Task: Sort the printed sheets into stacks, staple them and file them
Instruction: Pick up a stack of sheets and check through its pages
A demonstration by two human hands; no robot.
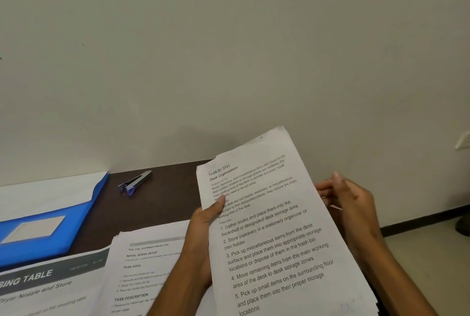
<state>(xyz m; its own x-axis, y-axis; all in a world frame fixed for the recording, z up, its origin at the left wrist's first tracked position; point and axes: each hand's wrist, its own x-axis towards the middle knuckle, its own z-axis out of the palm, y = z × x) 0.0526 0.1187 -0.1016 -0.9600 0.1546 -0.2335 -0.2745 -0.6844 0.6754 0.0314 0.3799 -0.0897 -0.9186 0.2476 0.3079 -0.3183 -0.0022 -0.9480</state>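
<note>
My left hand (203, 236) grips the left edge of a stack of printed sheets (274, 226) headed "Desk Organization", thumb on the front page, holding it tilted up above the dark desk (162, 201). At the stack's right edge is my right hand (348, 203), fingers curled against the back of the sheets. Two other printed stacks lie flat on the desk: one headed "Initial Scene Setup" (147, 264) and one with a grey banner reading "…SING TABLE" (48, 287). A small stapler (136, 182) with blue trim lies near the desk's far edge.
A blue file folder (50, 219) with a white label window lies at the left, white paper inside it. A pale wall rises right behind the desk. The floor and a dark skirting board show at the right, past the desk's edge.
</note>
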